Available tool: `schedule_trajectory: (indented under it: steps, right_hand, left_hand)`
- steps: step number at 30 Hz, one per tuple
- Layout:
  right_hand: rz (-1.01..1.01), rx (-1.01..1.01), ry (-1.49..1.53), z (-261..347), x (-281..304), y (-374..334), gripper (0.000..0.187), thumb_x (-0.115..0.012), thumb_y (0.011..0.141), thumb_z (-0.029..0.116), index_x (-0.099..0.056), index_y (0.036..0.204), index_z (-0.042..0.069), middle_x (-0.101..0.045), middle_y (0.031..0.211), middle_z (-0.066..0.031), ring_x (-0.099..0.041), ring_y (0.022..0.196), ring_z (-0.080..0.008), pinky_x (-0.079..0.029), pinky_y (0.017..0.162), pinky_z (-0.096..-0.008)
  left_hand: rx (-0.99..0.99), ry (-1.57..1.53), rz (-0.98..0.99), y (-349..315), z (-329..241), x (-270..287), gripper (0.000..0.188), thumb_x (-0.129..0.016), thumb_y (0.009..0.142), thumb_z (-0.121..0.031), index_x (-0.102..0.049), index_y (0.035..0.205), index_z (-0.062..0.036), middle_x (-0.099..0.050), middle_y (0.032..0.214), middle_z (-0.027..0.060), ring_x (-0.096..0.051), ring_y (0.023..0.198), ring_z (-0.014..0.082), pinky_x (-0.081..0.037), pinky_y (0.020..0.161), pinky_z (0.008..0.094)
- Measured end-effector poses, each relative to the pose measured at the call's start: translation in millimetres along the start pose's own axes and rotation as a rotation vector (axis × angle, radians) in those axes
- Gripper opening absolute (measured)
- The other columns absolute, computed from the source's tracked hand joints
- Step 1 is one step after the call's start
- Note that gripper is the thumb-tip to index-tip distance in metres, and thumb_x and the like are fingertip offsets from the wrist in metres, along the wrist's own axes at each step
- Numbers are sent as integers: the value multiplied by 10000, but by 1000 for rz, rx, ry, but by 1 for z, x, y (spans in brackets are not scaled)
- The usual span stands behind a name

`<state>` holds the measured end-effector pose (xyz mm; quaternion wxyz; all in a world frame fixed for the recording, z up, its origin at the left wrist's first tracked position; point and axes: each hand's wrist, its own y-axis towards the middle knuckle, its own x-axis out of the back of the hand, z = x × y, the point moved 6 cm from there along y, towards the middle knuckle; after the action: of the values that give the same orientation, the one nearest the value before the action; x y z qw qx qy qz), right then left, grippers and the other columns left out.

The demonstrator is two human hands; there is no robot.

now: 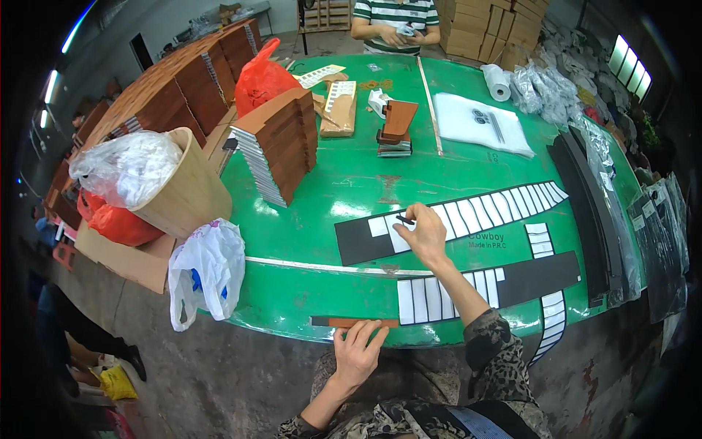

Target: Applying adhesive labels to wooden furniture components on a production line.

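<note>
At the front edge of the green table, my left hand [357, 353] rests its spread fingertips on a narrow brown strip [344, 322] with a black end. My right hand [425, 233] is raised over a long black sheet [355, 245], thumb and forefinger pinching a small black piece [404, 219]. White rectangular pieces with black gaps [482, 208] run along that sheet to the right. Nearer to me, partly behind my right forearm, lies a second black sheet with white pieces [428, 300]. A narrower strip of white pieces [550, 314] crosses under it and hangs over the table edge.
Brown slats stand in a tall stack [281, 146], with a smaller stack [395, 128] beyond. A wooden bin [194, 175] and white plastic bag [208, 271] are at left. Long black strips [578, 212] line the right side. Across the table, another person's hands [398, 35] hold something small.
</note>
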<state>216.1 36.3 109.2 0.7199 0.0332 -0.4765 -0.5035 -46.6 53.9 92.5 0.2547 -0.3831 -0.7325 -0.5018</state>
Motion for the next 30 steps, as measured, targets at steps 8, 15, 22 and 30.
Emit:
schedule_trajectory:
  steps: [8, 15, 22, 30]
  right_hand:
    - [-93, 81, 27, 29, 58, -23, 208, -743, 649, 70, -577, 773, 86, -607, 714, -30, -569, 728, -233, -445, 674, -368]
    - [78, 51, 188, 52, 91, -77, 247, -786, 664, 89, -647, 860, 37, -658, 804, -65, -625, 759, -225, -494, 684, -330]
    - [420, -225, 298, 47, 77, -136, 287, -808, 658, 109, -678, 900, 24, -672, 805, -61, -589, 659, -164, -489, 610, -288]
    - [405, -46, 181, 70, 60, -133, 273, -802, 653, 128, -704, 898, 57, -683, 817, -48, -588, 770, -204, -473, 648, -322]
  left_hand:
    - [11, -9, -63, 2, 3, -1, 353, -641, 692, -31, -648, 1040, -92, -591, 1101, 65, -558, 1027, 229, -340, 798, 402]
    - [54, 43, -132, -7, 7, -12, 330, -624, 695, -33, -666, 1014, -107, -588, 1071, 45, -544, 1049, 232, -344, 838, 425]
    - [36, 20, -223, -17, 13, -19, 302, -620, 756, -31, -646, 1042, -123, -618, 1083, 16, -542, 1090, 211, -347, 866, 434]
    - [62, 110, -273, -28, 17, -26, 302, -646, 770, -59, -620, 1066, -110, -588, 1157, -13, -505, 1156, 173, -313, 939, 436]
